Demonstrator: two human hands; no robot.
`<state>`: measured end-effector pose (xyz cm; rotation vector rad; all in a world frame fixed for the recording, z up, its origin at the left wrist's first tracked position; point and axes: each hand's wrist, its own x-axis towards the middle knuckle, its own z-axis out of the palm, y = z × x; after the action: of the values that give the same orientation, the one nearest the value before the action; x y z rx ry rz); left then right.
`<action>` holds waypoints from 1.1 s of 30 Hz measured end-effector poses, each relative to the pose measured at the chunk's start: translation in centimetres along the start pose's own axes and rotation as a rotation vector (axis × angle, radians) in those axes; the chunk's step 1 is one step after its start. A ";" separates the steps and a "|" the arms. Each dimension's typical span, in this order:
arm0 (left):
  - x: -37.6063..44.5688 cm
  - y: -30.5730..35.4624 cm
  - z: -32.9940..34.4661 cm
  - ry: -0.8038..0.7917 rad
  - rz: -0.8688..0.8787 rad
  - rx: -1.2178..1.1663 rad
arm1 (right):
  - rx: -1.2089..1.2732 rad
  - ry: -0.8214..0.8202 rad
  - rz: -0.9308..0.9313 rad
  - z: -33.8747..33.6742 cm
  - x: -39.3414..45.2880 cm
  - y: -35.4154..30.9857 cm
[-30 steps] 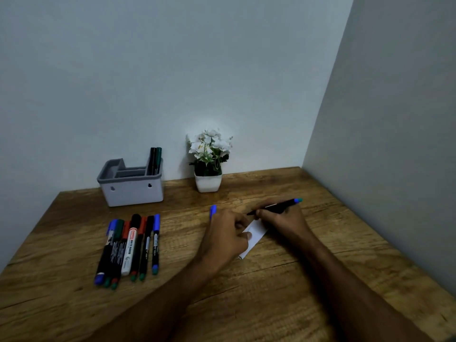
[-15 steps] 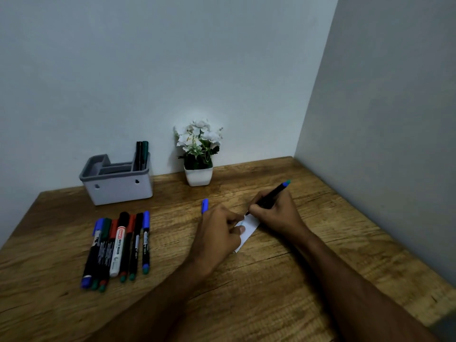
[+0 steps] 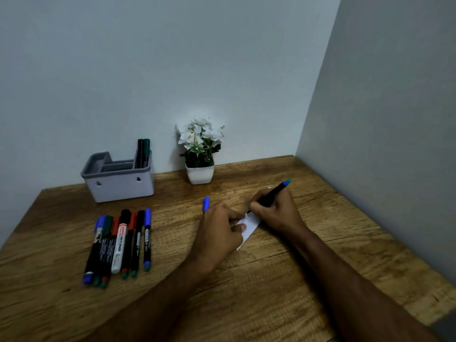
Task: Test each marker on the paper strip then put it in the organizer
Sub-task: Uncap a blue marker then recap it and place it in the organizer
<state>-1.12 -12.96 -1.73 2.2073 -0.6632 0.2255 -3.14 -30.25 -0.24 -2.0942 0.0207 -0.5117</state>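
Note:
My right hand grips a black marker with a blue end, its tip down on a white paper strip where faint marks show. My left hand rests on the strip, thumb pressing it, and holds a blue cap that sticks up past the knuckles. Several markers lie side by side at the left of the wooden table. A grey organizer stands at the back left with two dark markers upright in its right compartment.
A small white pot of white flowers stands against the back wall, right of the organizer. A grey wall closes the right side of the table. The table's right edge runs diagonally at the lower right.
The marker in my right hand has tilted more upright and its tip has come down onto the strip. The view has shifted slightly; my left hand stays on the paper.

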 end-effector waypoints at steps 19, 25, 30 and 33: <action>0.0 -0.3 0.1 -0.005 -0.001 0.018 | -0.052 0.057 0.062 -0.1 0.4 0.6; -0.1 -0.2 0.1 0.003 -0.002 0.007 | -0.055 0.103 0.071 0.0 0.6 0.6; -0.1 -0.2 0.0 0.002 -0.008 0.013 | -0.066 0.102 0.088 0.0 0.6 0.4; -0.1 -0.1 0.0 -0.001 -0.007 0.019 | -0.038 0.108 0.090 0.0 0.5 0.4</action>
<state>-1.12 -12.85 -1.83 2.2277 -0.6569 0.2281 -2.58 -30.57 -0.33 -2.0898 0.1882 -0.5731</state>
